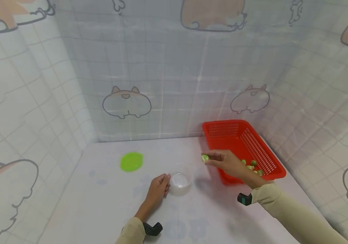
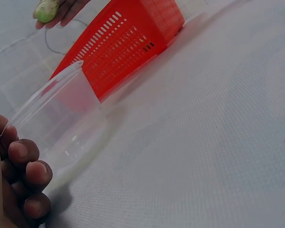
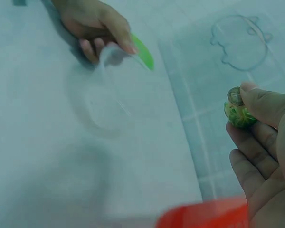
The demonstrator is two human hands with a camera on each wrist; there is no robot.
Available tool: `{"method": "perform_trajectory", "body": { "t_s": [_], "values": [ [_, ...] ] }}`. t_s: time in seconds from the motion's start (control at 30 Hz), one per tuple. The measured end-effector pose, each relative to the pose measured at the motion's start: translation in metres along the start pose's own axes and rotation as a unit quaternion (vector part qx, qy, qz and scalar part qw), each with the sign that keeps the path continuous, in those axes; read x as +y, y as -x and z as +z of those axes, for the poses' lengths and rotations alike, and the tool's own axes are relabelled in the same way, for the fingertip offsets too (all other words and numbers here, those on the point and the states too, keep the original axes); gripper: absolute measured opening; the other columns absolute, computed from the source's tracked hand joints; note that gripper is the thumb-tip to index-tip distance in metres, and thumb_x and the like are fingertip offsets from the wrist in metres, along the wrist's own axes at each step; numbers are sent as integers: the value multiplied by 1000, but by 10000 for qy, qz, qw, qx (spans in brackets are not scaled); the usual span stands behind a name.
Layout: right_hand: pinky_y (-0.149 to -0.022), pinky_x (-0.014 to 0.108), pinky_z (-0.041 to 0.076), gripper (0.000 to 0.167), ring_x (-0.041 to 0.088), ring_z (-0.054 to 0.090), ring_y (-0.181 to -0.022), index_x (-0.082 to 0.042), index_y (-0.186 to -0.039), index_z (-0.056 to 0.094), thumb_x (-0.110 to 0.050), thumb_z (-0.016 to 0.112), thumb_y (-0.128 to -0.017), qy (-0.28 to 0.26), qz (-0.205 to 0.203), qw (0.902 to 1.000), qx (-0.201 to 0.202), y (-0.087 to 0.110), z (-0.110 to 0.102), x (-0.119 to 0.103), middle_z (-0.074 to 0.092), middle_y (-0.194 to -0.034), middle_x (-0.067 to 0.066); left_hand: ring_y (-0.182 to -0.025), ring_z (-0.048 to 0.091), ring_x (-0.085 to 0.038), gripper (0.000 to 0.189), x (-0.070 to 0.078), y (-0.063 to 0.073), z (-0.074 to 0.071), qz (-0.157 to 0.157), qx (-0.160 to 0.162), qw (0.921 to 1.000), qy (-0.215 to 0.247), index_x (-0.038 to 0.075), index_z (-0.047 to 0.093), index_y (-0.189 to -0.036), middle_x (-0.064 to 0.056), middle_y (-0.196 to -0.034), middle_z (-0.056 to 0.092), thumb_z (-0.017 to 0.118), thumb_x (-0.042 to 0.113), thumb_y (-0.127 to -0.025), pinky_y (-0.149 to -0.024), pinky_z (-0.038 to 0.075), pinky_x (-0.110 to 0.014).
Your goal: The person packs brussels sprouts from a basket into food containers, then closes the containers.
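Note:
A Brussels sprout is pinched between the thumb and fingers of my right hand, above the table by the red basket's near left side. In the right wrist view the thumb presses the sprout's pale cut stem, and its green leaves rest against the fingers. My left hand grips the rim of a clear plastic bowl from its left side, fingers curled. The bowl stands upright on the table, and its inside looks bare in the head view.
The red plastic basket stands at the right, with several Brussels sprouts in its near end, partly behind my right forearm. A round bright green lid lies on the table at the back left. Patterned curtains enclose the table.

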State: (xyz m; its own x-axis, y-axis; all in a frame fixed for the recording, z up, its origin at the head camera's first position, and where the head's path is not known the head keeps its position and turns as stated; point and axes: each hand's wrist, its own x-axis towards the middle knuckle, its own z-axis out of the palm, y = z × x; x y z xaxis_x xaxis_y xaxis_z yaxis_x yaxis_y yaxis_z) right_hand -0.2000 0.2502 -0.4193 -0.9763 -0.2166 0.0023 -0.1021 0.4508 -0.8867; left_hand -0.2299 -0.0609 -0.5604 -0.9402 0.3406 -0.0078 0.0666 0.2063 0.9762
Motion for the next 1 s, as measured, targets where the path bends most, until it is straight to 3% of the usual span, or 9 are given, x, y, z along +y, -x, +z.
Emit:
{"method": "perform_trajectory", "body": {
  "t_s": [0.07,0.2,0.33,0.57,1.0],
  "values": [
    [-90,30,55,41,18,69,-107,-22,-131,68,-28,76,-92,-9,-2,9999,-125,-4,9,-1,71,-120,0,-65,54,-43,42,0,0,0,-26,-5,10000,-4,-2,58,-86,-28,-74,55,45,32,-109,-54,44,-27],
    [-91,33,55,39,16,69,-108,-26,-129,69,-27,76,-91,71,-86,9993,-352,-11,29,-2,71,-121,-2,-61,54,-30,42,-1,0,0,4,28,10000,31,3,58,-86,-19,-71,55,47,38,-108,-53,43,-26],
    [-91,34,55,38,15,68,-110,-26,-127,70,-27,77,-90,560,-376,9963,-529,-19,48,-4,71,-120,-4,-59,53,-20,47,-3,-1,0,72,-1,9998,164,6,57,-85,-8,-69,54,49,48,-105,-54,44,-26],
    [-97,38,52,38,14,68,-111,-19,-126,72,-22,79,-88,1559,-615,9837,-654,-29,76,-12,72,-118,-5,-60,53,-18,52,-4,-5,-1,111,-158,9998,48,9,53,-83,-2,-68,53,44,55,-104,-57,45,-27],
    [-95,41,53,36,18,68,-102,-5,-121,72,-13,80,-87,2004,-639,9739,-857,-49,114,-3,74,-110,2,-60,51,-16,47,-2,-1,-5,161,-322,9993,53,8,53,-85,0,-67,51,41,47,-108,-58,43,-27]
  ]
}}
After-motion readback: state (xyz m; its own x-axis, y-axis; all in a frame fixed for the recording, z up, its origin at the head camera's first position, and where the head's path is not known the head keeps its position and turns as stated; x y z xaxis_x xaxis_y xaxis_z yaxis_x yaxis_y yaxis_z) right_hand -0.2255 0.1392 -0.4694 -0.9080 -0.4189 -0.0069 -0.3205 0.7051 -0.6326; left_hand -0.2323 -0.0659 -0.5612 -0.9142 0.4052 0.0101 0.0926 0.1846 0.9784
